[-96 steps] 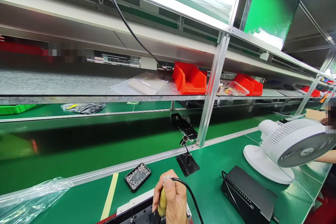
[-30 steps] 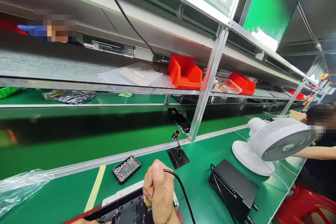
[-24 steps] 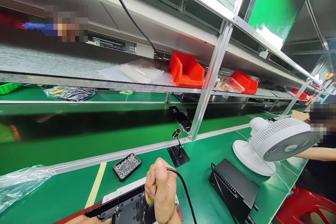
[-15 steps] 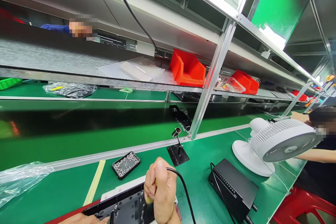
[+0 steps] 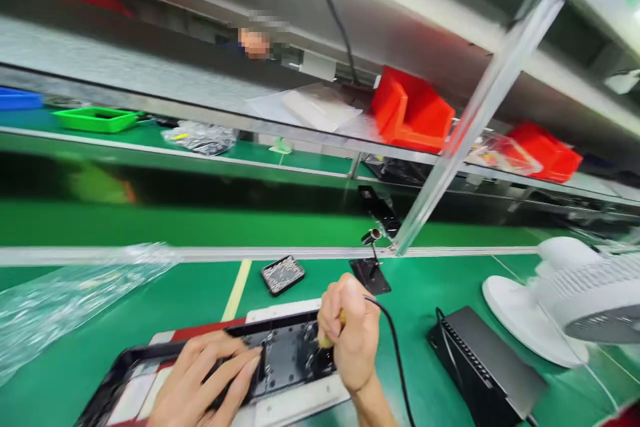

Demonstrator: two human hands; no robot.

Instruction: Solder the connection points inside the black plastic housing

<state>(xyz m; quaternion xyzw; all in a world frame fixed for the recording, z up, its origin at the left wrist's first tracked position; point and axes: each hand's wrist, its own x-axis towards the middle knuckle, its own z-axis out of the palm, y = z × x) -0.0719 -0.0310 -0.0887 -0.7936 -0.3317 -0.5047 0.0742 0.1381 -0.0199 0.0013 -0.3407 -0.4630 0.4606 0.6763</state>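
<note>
My right hand (image 5: 350, 333) is closed in a fist round the yellow grip of a corded electric screwdriver (image 5: 326, 339). A black cord leaves the top of the fist. The tool's lower end is over the right part of a black plastic housing (image 5: 290, 353), and its tip is hidden. My left hand (image 5: 205, 377) lies on the housing's left-middle part with fingers stretched and slightly apart, fingertips against a raised black piece (image 5: 261, 368). Under the housing is a white and red fixture (image 5: 300, 407). Behind them stands a small black tray (image 5: 283, 275) of tiny metallic pieces.
A black stand (image 5: 371, 273) rises behind my right hand. To the right are a black box (image 5: 487, 367) with a cable and a white fan (image 5: 575, 293). Clear plastic film (image 5: 90, 300) lies left. A metal post (image 5: 470, 140) and a shelf with red bins (image 5: 410, 113) stand beyond.
The view has swung left and down, so more of the housing and my left hand shows. My right hand still grips the screwdriver over the housing.
</note>
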